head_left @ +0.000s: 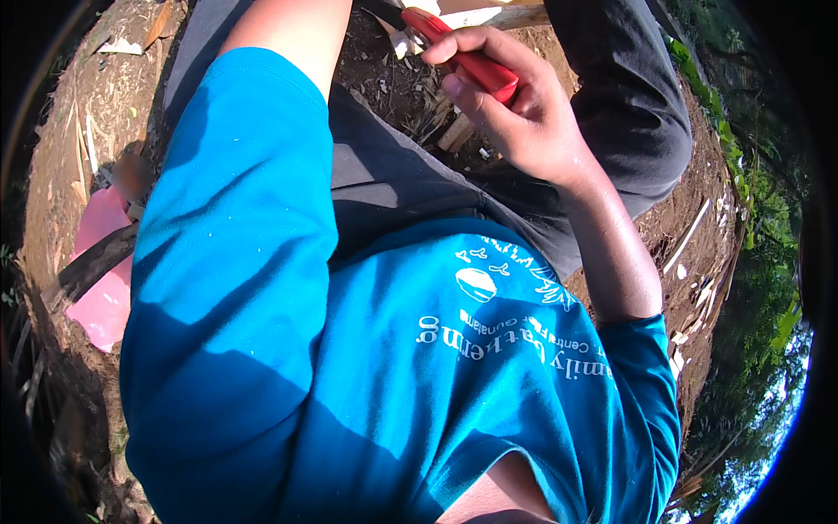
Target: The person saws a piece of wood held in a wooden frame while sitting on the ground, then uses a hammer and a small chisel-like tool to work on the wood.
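My right hand (541, 122) is closed round the red handle of a tool (484, 74), near the top edge of the view. Its thumb and forefinger press along the handle, which points up and to the left. What the working end looks like I cannot make out. Just beyond the handle, a pale piece of wood (502, 16) lies partly cut off by the frame. My left forearm (292, 26) reaches up out of the picture, so the left hand is hidden from view.
My legs in dark trousers (384, 162) are bent around a patch of earth strewn with wood chips (428, 113). On the left lies a pink plastic bag (105, 301) with a dark branch (96, 262) across it. Green plants (768, 227) grow along the right.
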Motion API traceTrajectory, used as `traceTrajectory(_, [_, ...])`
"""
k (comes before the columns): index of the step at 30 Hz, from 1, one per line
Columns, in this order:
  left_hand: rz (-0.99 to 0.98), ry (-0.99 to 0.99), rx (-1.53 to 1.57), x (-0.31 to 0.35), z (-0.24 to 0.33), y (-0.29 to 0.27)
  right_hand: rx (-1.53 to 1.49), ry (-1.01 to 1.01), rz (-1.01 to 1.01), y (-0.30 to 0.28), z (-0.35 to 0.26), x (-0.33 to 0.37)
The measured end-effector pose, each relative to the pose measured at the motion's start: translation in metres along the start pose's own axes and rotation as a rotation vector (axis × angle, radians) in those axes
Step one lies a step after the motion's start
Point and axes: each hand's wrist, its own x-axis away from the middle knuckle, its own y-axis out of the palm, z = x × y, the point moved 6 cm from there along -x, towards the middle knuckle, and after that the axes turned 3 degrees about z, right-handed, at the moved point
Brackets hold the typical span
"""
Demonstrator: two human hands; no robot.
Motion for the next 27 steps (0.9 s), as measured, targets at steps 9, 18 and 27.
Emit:
traceTrajectory(9, [-0.007,0.018,-0.013,-0.004,-0.001,-0.003,0.072,0.270,-0.092,-0.008,0.066,0.090])
traceTrajectory(18, [-0.041,-0.024,-0.031,0.003,0.008,0.000,-0.073,0.022,-0.070,0.007,-0.014,-0.006])
traceTrajectory(27, [-0.027,0.025,-0.055,-0.009,0.010,-0.001,0.351,-0.043,0.040,-0.019,-0.111,-0.081])
